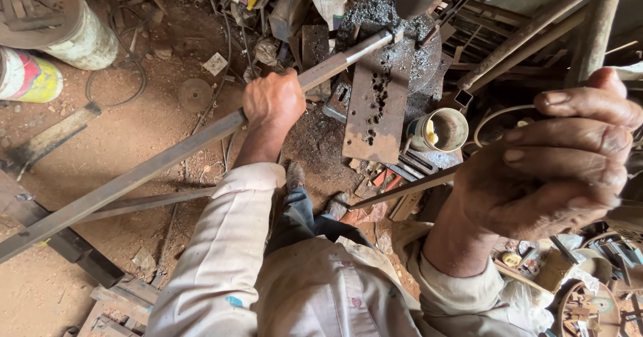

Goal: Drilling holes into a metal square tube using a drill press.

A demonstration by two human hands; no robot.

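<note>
The long square bar (167, 159) is dull grey metal with a matt, scuffed finish, the perforated plate (375, 102) is rust-brown, rough steel strewn with dark gritty filings, the sleeve (228, 250) is pale, stained woven cloth, and the floor (107, 136) is dusty reddish earth.

- Dirt floor (154, 62): reddish-brown, littered with scrap.
- Round rusty disc (195, 94) lies left of the left hand (273, 100).
- Black cable (137, 76) loops across the dirt beyond that disc.
- Flat metal bar (144, 204) rests on the ground under the left forearm.
- Perforated steel plate (375, 106) sits between the hands, among dark metal shavings (315, 139).
- Small open tin (442, 129) stands just left of the right hand (562, 169).
</note>
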